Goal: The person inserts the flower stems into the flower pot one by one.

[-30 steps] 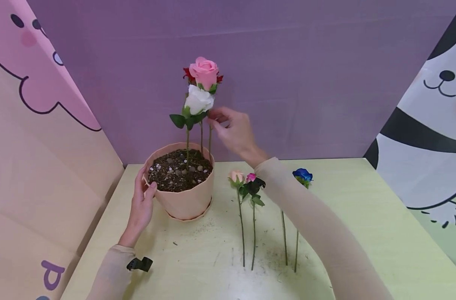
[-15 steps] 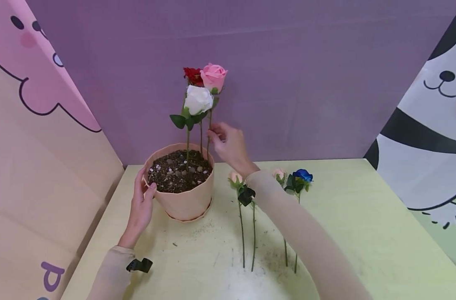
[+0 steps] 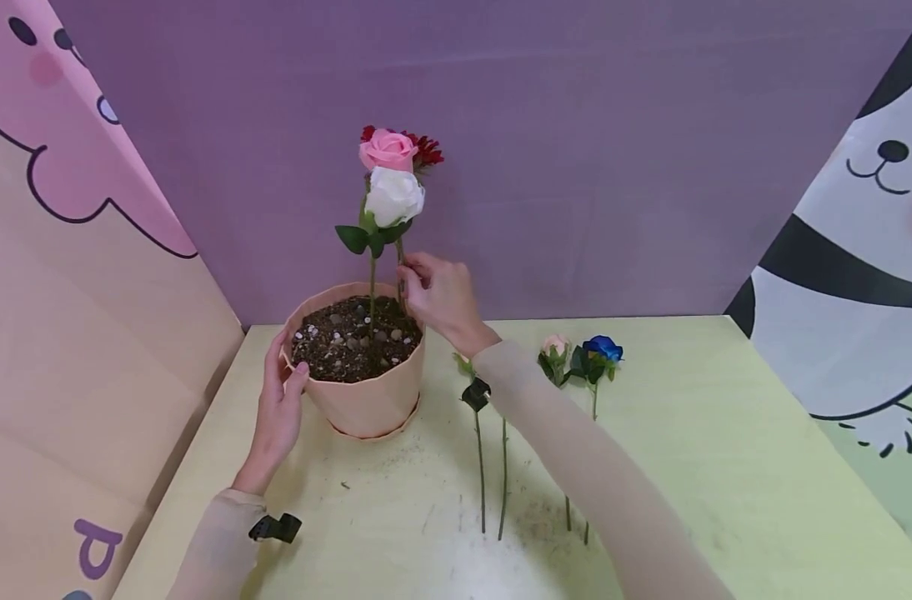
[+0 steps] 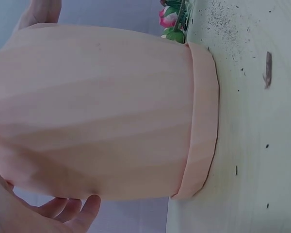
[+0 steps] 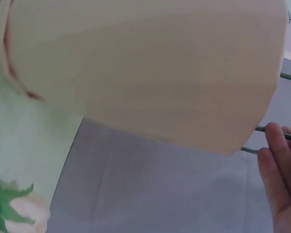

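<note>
A pale pink flower pot [image 3: 366, 404] full of dark soil [image 3: 328, 346] stands at the back left of the table. My left hand [image 3: 276, 417] holds its left side, thumb at the rim and fingers along the wall, as the left wrist view also shows. My right hand [image 3: 443, 296] pinches the stem of the pink rose [image 3: 387, 150] just above the pot's right rim; green stems [image 5: 259, 129] show by the fingers in the right wrist view. A white rose [image 3: 393, 197] stands upright in the soil, partly covering the pink one. Behind them is a red flower [image 3: 428, 152].
On the table right of the pot lie several loose flowers, among them a blue rose [image 3: 603, 347] and a pale pink rose [image 3: 555, 345]. My right forearm covers part of them. Soil crumbs [image 3: 538, 517] dot the tabletop. A purple backdrop [image 3: 613, 167] rises behind.
My right hand has moved down the stem and then left. The pink rose's head has swung right, then back left in front of the red flower. My left hand has stayed on the pot.
</note>
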### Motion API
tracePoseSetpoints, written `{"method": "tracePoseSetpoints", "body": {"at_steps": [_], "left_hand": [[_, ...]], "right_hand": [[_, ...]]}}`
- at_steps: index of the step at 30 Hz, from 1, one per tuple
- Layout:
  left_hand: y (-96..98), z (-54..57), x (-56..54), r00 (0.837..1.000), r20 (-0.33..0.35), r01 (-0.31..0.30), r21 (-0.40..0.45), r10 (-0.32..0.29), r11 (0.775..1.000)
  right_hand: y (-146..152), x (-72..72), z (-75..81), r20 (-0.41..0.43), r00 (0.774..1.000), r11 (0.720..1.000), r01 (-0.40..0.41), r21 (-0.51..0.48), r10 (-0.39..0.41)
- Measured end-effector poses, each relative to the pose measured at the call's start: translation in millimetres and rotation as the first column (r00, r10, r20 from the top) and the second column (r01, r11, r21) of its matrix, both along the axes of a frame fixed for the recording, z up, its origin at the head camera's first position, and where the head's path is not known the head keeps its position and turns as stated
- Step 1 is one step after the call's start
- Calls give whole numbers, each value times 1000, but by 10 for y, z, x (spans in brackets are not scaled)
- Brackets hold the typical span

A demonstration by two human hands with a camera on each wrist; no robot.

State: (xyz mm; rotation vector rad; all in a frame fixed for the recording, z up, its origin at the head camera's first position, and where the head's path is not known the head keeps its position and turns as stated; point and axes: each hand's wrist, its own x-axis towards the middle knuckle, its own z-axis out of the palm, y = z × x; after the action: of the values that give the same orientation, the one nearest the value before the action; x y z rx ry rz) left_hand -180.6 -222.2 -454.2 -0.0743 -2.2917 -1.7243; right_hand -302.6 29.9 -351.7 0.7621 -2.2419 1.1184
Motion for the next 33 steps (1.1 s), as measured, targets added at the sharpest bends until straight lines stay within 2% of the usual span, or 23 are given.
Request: {"method": "tracePoseSetpoints", "body": {"at_steps": [6, 9, 13, 21, 33], "left_hand": [[69, -47, -5, 1000, 14, 23, 28, -24, 999], [86, -78, 4, 1000, 16, 20, 40, -20, 999], [80, -94, 3, 1000, 8, 14, 37, -14, 999], [50, -96, -18, 1000, -10, 2, 24, -2, 1000], [-4, -14, -29, 1000, -20, -15, 8, 15, 1000]], "right_hand": [[81, 56, -49, 103, 992, 993, 79, -83, -70], [126, 88, -96, 138, 987, 989, 96, -114, -80], [137, 113, -123, 160, 985, 987, 90, -134, -68], [119, 86, -75, 195, 980, 971, 83, -222, -39], [119, 82, -8, 240, 971, 967, 42, -250, 20]]}}
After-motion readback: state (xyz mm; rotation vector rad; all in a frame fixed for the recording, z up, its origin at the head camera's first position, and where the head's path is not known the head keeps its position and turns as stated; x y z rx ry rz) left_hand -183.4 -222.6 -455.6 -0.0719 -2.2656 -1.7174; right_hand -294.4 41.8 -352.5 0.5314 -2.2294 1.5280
